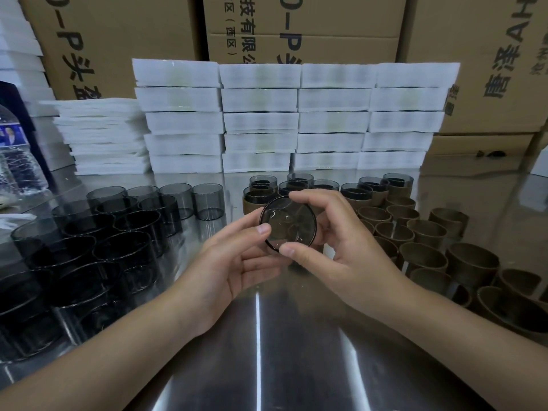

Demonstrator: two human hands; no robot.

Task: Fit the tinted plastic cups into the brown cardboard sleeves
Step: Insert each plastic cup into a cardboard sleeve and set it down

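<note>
I see the cup (287,222) held up off the table (267,351), about mid-frame, between both hands. It is smoky grey and see-through, tipped so one round end faces my camera. The rim shows as a thin dark ring, and pale glints of light lie across the clear wall. Fingers show faintly through the tint.

The left hand (234,262) has its thumb tip pressed on the cup's left edge, with the fingers curled beneath and behind it. The right hand (341,247) pinches the cup: the forefinger hooks over the top of the rim and the thumb sits against the lower edge. I cannot tell whether a sleeve is on the cup's far side.

The table is shiny metal, and a bright streak of reflected light runs toward me. On its left stand loose cups (118,232), packed close in rows, the same dark tint. On its right stand brown sleeves (427,232), upright and open at the top. Just behind the hands is a small group of sleeved cups (296,185), their grey rims rising above brown bands.

Further back are white foam stacks (296,114), several columns side by side, with a lower pile to the left. Behind them are brown cartons (296,25) with black print. A clear bottle (20,161) stands at the far left edge.
</note>
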